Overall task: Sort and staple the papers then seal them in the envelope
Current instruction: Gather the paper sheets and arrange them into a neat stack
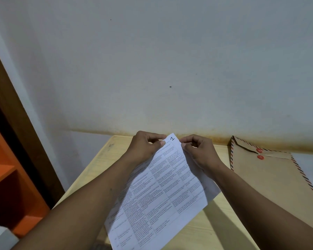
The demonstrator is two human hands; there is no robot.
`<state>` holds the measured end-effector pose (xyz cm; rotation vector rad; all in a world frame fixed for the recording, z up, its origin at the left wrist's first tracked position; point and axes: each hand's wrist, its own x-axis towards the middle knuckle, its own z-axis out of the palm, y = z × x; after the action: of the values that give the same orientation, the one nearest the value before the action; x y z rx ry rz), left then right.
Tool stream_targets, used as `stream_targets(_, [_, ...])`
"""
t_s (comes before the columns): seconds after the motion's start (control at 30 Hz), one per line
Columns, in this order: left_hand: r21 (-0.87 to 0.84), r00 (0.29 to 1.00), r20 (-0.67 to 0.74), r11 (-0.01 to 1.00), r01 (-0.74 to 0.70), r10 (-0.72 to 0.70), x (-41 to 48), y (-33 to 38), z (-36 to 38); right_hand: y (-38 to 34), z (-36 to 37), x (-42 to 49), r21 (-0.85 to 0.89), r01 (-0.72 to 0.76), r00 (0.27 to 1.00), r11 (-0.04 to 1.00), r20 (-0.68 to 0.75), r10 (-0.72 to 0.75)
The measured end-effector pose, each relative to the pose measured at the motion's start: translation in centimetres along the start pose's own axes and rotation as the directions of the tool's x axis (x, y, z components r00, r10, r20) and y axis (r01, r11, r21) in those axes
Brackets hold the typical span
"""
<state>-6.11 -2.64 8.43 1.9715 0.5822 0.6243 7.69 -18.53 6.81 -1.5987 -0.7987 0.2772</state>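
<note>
Above a pale wooden desk (99,159), we hold the papers (161,192) by their far end. The left hand (145,147) and right hand (199,150) each pinch the top edge between thumb and curled fingers, either side of a handwritten "1" (172,138). Each grip is closed on paper alone. The sheets' long axis runs from that pinched edge back toward us and leftward, and a second sheet's corner peeks out on the right. The envelope (271,177), brown with a red-and-blue striped border and two red string buttons, lies flat on the desk to the right, nearer our right hand. The printed table text is too small to read. No stapler is in view, so we judge that sorting is the step in hand.
</note>
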Motion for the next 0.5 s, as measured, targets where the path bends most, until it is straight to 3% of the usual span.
stream_targets(0.17, [-0.031,0.999,-0.045,0.999,0.026,-0.027,-0.25,-0.05,0.33,0.0,-0.1,0.05,-0.027,0.029,0.999,0.999,0.018,-0.029])
stream_targets(0.37, [-0.036,0.999,-0.013,0.999,0.039,-0.04,-0.55,0.02,0.25,-0.4,-0.13,-0.15,-0.074,0.059,0.989,0.996,0.138,-0.048])
stream_targets(0.5, [-0.04,1.0,-0.013,0.999,0.026,-0.026,-0.73,0.31,0.09,-0.36,0.01,-0.14,-0.059,0.077,0.99,0.995,0.126,-0.069])
